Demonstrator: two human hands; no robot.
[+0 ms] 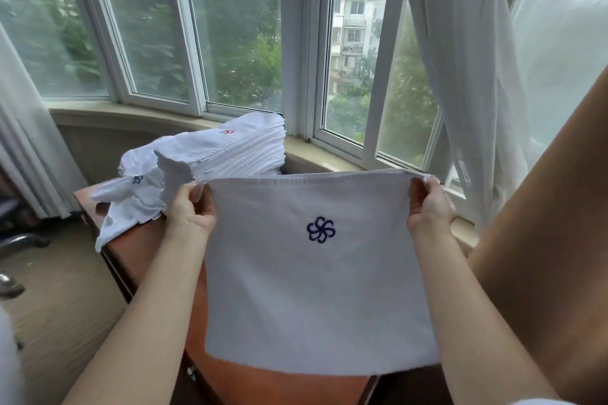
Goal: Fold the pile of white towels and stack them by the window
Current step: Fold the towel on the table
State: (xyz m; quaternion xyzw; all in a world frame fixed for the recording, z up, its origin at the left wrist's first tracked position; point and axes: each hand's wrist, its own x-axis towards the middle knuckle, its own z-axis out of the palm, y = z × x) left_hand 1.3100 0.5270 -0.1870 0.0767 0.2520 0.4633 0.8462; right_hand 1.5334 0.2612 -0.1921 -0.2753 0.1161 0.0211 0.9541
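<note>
A square white cloth towel (312,289) with a dark blue embroidered pinwheel emblem (320,229) is hanging spread out in the air in front of the person, above the reddish-brown wooden table (148,260). The left hand (192,207) is pinching the towel's upper left corner between thumb and curled fingers, and the right hand (427,207) is pinching the upper right corner the same way, so the top hem is stretching nearly straight between them. Beyond the left hand, a loose heap of crumpled white towels (131,204) is lying on the table's far left part, one showing a blue emblem. Just behind it, a tall stack of folded white towels (243,148) is sitting beside the beige window sill (316,154), its top towel showing a red emblem. Sheer white curtains (460,76) are hanging at the window (197,26).
</note>
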